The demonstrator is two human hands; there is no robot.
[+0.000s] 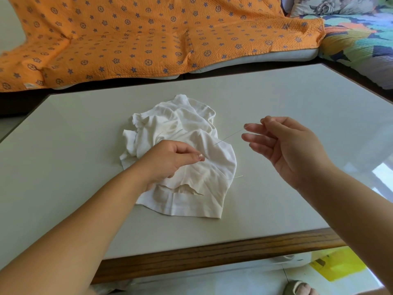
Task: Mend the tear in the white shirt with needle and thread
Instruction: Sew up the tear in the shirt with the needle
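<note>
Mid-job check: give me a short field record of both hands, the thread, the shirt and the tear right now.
left hand: over the shirt, fingertips pinching what looks like the thread's lower end
right hand: raised right of the shirt, thumb and forefinger pinching the thread
thread: stretched between both hands
white shirt: crumpled on the table
tear: open near the hem, unstitched
needle: too fine to identify
</note>
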